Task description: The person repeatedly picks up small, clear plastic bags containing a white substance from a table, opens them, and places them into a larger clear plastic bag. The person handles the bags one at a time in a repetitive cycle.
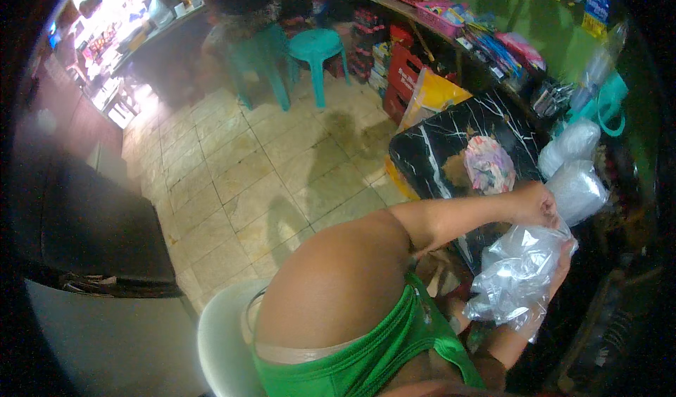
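Observation:
A clear, crinkled plastic bag (pixel 520 270) is held between my two hands at the table's near right side. With bent fingers, my left hand (pixel 541 207) pinches its upper edge. Behind the bag's right side, my right hand (pixel 566 257) grips the plastic, its palm partly covered. Just above the hands lie clear plastic bundles (pixel 575 191). A crumpled pinkish plastic bag with pale, mixed contents (pixel 488 164) rests on the black marble-patterned tabletop (pixel 441 159), near my left forearm.
A shelf with a pink basket (pixel 438 19) and packaged goods runs along the green wall. Red crates (pixel 404 74) stand below it. A teal stool (pixel 316 45) and a blurred seated person (pixel 237 43) are farther back. A white chair (pixel 224 339) is behind me.

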A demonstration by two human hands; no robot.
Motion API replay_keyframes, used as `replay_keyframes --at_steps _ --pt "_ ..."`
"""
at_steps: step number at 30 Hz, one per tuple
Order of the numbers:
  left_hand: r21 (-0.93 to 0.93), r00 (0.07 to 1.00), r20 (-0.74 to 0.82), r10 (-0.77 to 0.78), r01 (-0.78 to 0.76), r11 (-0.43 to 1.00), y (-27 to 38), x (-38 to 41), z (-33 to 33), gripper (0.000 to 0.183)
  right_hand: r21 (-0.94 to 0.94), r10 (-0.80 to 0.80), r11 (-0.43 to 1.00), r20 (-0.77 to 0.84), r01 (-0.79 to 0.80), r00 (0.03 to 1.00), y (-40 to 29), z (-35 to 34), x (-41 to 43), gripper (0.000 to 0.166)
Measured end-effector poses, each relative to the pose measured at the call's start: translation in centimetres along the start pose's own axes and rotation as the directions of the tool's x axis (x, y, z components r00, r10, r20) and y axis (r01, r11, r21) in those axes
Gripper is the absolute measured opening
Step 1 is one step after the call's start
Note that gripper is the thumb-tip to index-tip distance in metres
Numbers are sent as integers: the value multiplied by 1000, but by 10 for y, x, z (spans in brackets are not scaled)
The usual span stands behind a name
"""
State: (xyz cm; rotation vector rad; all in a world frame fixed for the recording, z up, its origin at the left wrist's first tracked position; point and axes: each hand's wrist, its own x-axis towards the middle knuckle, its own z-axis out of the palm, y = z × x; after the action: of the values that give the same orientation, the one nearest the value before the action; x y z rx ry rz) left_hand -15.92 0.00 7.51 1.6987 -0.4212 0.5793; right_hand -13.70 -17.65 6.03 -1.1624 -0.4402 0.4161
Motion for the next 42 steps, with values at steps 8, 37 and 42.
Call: replay_keyframes --at_steps 8,37,42 --pt "-236 945 -192 -266 218 947 1 -2 -12 24 103 88 991 12 -89 996 -2 38 -26 55" --pt "-713 938 -37 -345 218 666 1 9 -50 15 -217 -124 969 -1 121 992 -8 -21 -27 45" --pt "90 967 229 -109 91 992 7 -11 -54 11 -223 -150 965 -24 141 988 -12 -36 -19 43"
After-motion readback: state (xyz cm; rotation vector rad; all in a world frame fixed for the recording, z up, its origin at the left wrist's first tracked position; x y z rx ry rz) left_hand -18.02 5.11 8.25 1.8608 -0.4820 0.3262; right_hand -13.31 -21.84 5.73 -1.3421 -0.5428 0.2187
